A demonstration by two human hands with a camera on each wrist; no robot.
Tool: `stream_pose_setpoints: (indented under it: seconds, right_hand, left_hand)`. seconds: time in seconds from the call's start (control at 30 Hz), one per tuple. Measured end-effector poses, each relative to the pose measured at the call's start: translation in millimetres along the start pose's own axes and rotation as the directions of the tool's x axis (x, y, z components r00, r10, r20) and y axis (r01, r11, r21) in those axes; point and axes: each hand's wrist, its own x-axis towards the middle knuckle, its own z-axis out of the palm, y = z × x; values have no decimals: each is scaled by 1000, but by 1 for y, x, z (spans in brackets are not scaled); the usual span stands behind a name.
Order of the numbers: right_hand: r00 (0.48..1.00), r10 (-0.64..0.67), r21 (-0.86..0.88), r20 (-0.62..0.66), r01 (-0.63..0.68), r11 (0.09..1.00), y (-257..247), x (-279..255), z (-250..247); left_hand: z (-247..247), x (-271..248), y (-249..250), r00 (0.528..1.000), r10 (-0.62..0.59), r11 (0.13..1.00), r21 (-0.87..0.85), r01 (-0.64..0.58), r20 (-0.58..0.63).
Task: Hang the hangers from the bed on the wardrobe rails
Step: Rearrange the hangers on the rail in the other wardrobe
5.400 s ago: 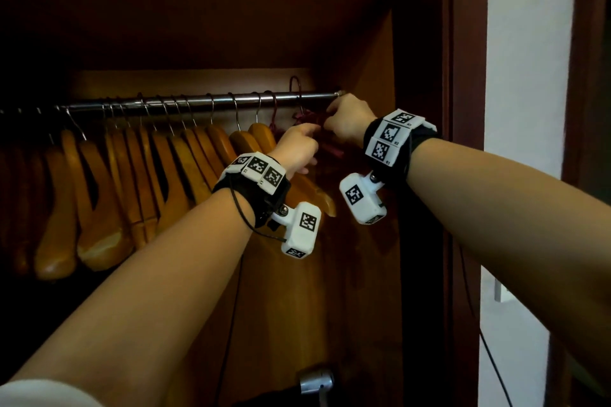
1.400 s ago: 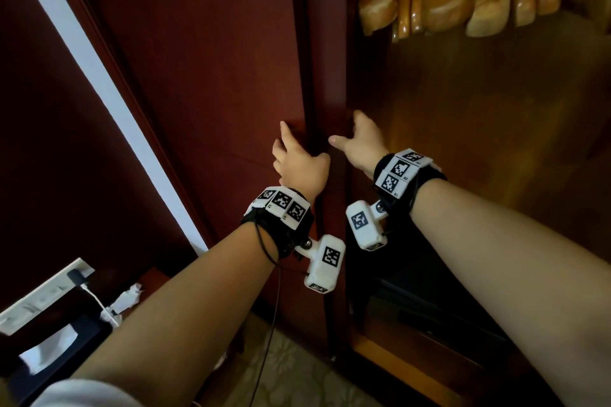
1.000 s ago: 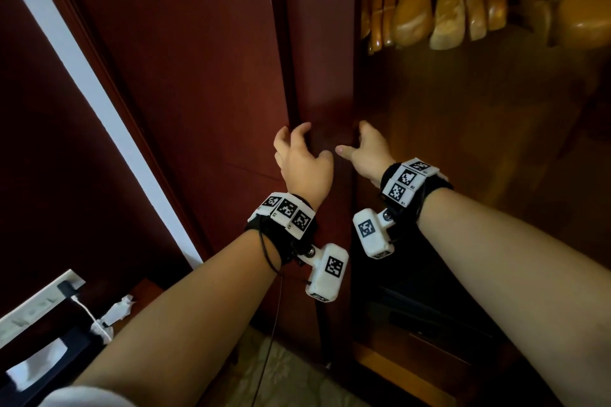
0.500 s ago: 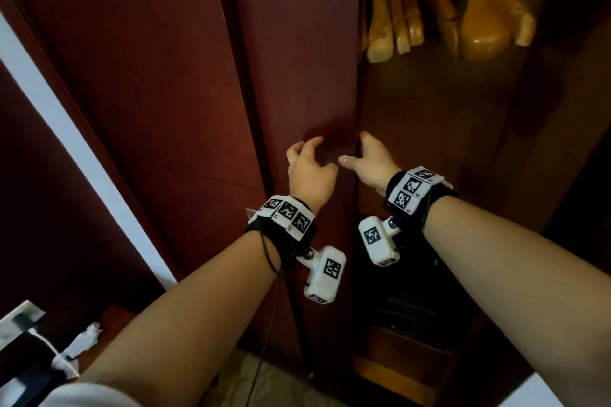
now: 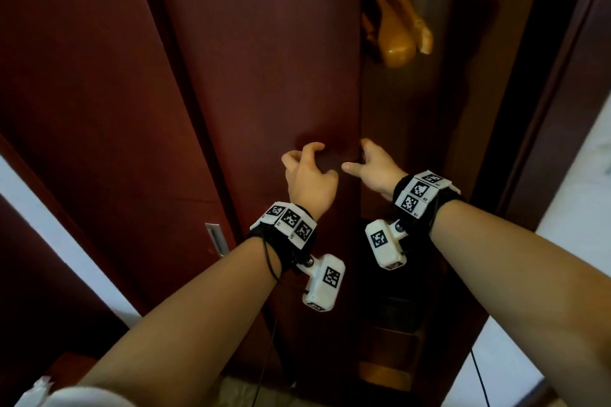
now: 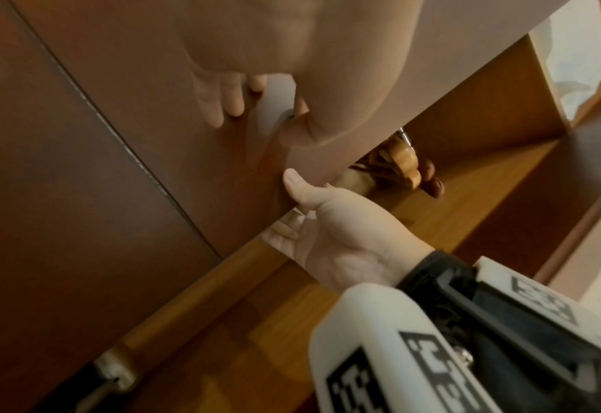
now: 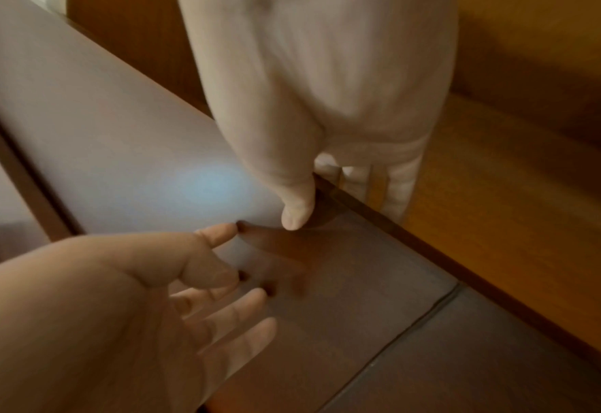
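Head view: a dark red sliding wardrobe door point(image 5: 258, 82) is seen in front of the person, and everything else is placed relative to it. The left hand point(image 5: 309, 180) is laid against the door's face near its right edge, its fingertips point(image 5: 315, 146) bent and pressed on the panel with nothing held in them. The right hand point(image 5: 375, 168) is set at the door's right edge: the thumb is stretched across the front face while the fingers are hooked round behind the edge, so the grip is closed on the door itself. In the right wrist view, those fingers point(image 7: 403, 181) are seen behind the edge and the thumb in front. Wooden hangers point(image 5: 395, 33) are seen hanging inside the wardrobe, above and to the right of the door's edge, in the narrow gap left uncovered; the rail carrying them is hidden. In the left wrist view the hangers point(image 6: 403, 160) are glimpsed just past the door's edge, above the right hand. A recessed metal pull point(image 5: 215, 238) is set into the neighbouring panel to the left of the door.
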Motion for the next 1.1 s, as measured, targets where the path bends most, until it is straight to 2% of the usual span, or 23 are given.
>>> stream_pose_setpoints:
  seconds: [0.27,0.43,0.5,0.6,0.73,0.87,0.97,1.1]
  right_hand:
    - [991,89,-86,-101,-98,991,2,-25,-42]
    - [977,134,-99,-168,-152,983,7,-33,-50]
    - [967,161,-95,-198,-182,979,7,-36,-47]
    - [947,224,-188,-231,-269,945,9,-39,-40]
    - [881,394,-339,-262,-466,817,-5,-47,-22]
    - [797,546,-314,-259,-604,732,-23,-68,6]
    - [747,627,-240,-221,-665,707,-24,-83,45]
    - [768,625,-167,-135,-640,750,-24,-88,109]
  left_hand:
    - [25,-10,13,989,97,995,-42,-92,112]
    - [28,-13,11,973,121,992,-65,-111,194]
    - [25,-13,7,964,123,991,-81,-106,236]
    - [13,-10,-5,953,86,993,-101,-59,289]
    - [-12,-5,-33,941,-10,999,-43,26,339]
    - [-46,-1,-78,929,-123,992,11,127,350]
    - [-79,1,-124,911,-188,982,56,180,368]
    - [-117,1,-183,880,-260,966,114,233,398]
